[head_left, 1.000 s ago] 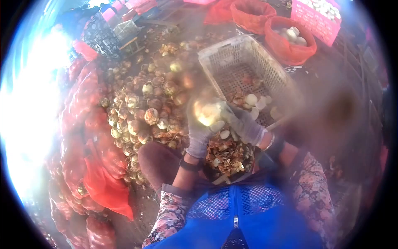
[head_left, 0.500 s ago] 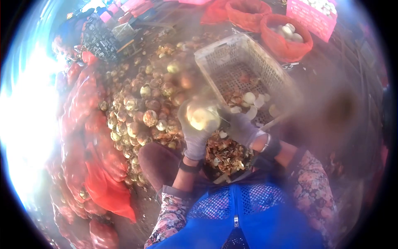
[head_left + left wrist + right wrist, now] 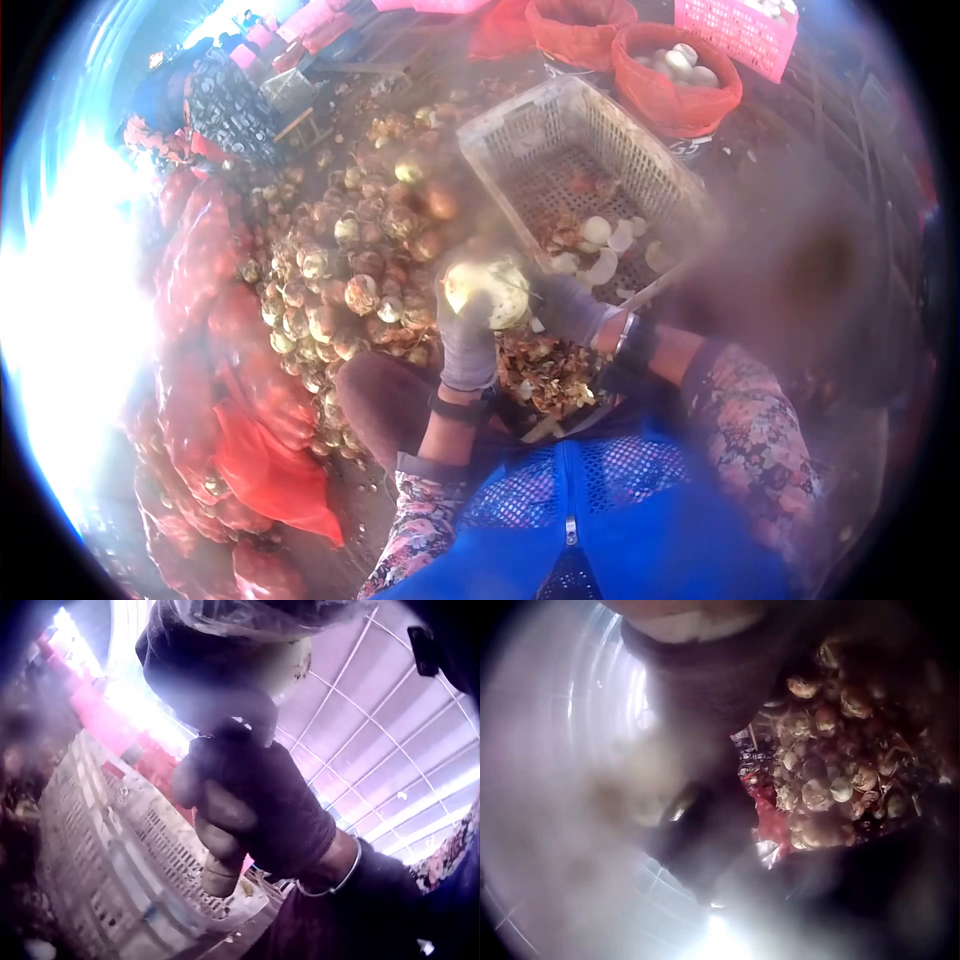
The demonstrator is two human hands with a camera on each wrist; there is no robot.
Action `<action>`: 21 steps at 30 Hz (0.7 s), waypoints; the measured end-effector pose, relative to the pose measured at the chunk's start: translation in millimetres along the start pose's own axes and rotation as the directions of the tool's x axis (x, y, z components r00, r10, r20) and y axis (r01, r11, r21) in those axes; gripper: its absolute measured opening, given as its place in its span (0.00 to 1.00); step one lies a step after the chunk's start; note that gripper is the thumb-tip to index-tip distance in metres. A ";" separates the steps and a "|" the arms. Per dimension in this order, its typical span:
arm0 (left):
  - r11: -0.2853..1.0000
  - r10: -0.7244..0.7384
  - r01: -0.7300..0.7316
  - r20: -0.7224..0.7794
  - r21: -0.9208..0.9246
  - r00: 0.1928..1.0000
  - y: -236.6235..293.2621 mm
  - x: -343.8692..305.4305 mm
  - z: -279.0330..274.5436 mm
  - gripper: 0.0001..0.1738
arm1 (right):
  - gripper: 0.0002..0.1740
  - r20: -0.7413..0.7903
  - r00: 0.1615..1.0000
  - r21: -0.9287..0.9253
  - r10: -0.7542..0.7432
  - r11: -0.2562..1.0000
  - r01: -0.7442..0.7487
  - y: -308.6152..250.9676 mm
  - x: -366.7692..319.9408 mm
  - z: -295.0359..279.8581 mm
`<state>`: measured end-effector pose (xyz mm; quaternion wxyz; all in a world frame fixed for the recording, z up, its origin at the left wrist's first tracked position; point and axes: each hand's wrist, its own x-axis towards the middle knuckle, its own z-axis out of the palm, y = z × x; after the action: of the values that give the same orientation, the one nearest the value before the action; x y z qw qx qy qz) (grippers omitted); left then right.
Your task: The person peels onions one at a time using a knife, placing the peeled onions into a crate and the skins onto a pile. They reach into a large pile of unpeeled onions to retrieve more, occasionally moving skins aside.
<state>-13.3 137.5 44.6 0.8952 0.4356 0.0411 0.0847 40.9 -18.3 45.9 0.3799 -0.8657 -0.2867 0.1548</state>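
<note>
In the head view, my gloved left hand [image 3: 467, 345] grips a large, mostly peeled onion [image 3: 508, 293], its pale side facing up and right. My gloved right hand [image 3: 575, 310] is close against the onion's right side. The left wrist view shows the fingers of this right hand [image 3: 262, 802] curled in a fist, just under the pale onion [image 3: 289, 664]. From the fist a thin dark edge, like a small knife [image 3: 537, 294], points toward the onion; its handle is hidden. Below both hands lies a heap of brown onion skins [image 3: 550, 375].
Unpeeled onions [image 3: 350, 260] are piled on the ground to the left, beside full red mesh sacks [image 3: 200, 280]. Ahead stands a white plastic crate [image 3: 505, 145] with skins and pale onion pieces inside. Behind it are a red-lined tub [image 3: 680, 110] of peeled onions and a pink crate [image 3: 735, 40].
The onion has turned in my left hand and shows more of its white side. Both hands have come slightly lower in the head view, whose scene has shifted a little left.
</note>
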 end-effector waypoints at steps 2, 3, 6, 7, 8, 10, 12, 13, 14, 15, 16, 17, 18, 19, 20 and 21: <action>0.952 0.172 -0.163 -0.014 0.258 0.985 -4.5 -2.6 3.4 0.49 | 0.27 0.045 0.992 -0.145 0.122 0.983 -0.114 5.3 3.9 2.5; 0.895 0.254 -0.233 -0.004 0.381 0.967 -8.0 -3.6 6.3 0.49 | 0.28 0.017 0.997 -0.187 0.079 0.980 -0.074 20.7 11.4 14.7; 0.800 0.370 -0.381 0.120 0.462 0.921 -17.6 -2.0 6.6 0.48 | 0.33 -0.093 0.980 -0.250 -0.177 0.957 0.149 35.2 13.3 16.2; 0.857 0.327 -0.336 0.090 0.390 0.941 -14.8 -3.7 9.9 0.48 | 0.35 -0.118 0.970 -0.207 -0.214 0.960 0.186 38.0 14.3 12.2; 0.994 0.049 -0.056 0.078 0.090 0.996 -3.2 -11.7 17.7 0.47 | 0.36 -0.142 0.958 -0.166 -0.250 0.960 0.226 40.7 15.2 8.3; 1.000 -0.015 0.015 0.076 -0.003 0.997 -0.4 -13.8 20.7 0.42 | 0.37 -0.141 0.969 -0.036 -0.203 0.979 0.200 40.8 18.1 -0.9; 1.000 -0.003 0.005 0.114 -0.012 0.993 1.1 -11.2 17.0 0.38 | 0.38 -0.104 0.979 -0.061 -0.178 0.983 0.172 30.1 14.4 -11.4; 1.000 0.011 -0.009 0.128 -0.018 0.992 -1.2 -9.0 9.4 0.40 | 0.38 -0.079 0.983 -0.110 -0.167 0.981 0.158 16.8 9.1 -21.3; 0.999 0.024 -0.021 0.141 -0.023 0.990 -2.3 -7.8 4.5 0.41 | 0.39 0.031 0.996 -0.005 -0.082 0.997 0.082 -3.7 3.5 -37.2; 0.999 0.039 -0.042 0.161 0.017 0.986 -1.1 -9.3 5.5 0.43 | 0.41 0.151 0.988 0.093 -0.006 0.996 -0.009 -27.4 -2.5 -55.7; 0.996 0.051 -0.062 0.182 0.056 0.982 4.1 -9.8 11.1 0.45 | 0.40 0.233 0.972 0.181 0.008 0.982 -0.052 -33.0 -4.9 -62.8; 0.992 0.065 -0.086 0.206 0.093 0.976 10.3 -8.8 17.4 0.47 | 0.40 0.314 0.949 0.260 0.022 0.960 -0.108 -38.5 -7.3 -69.9; 0.988 -0.002 -0.037 0.254 0.148 0.967 20.6 -6.6 20.0 0.51 | 0.39 0.350 0.937 0.339 -0.019 0.935 -0.108 -33.7 -11.7 -74.3; 0.992 -0.034 0.002 0.255 0.123 0.966 20.9 -6.4 13.8 0.54 | 0.37 0.399 0.917 0.385 -0.029 0.912 -0.139 -29.0 -13.6 -77.7; 0.994 -0.065 0.041 0.255 0.098 0.965 18.4 -6.8 4.9 0.56 | 0.35 0.447 0.894 0.427 -0.039 0.888 -0.174 -24.4 -15.5 -81.1; 0.994 -0.095 0.079 0.256 0.073 0.962 17.5 -7.0 -0.1 0.59 | 0.34 0.509 0.860 0.432 -0.019 0.870 -0.237 -19.0 -13.9 -82.8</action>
<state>-22.3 146.9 58.4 0.8817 0.4685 -0.0545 -0.0136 62.9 -63.6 115.7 0.4859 -0.6896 -0.2760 0.4607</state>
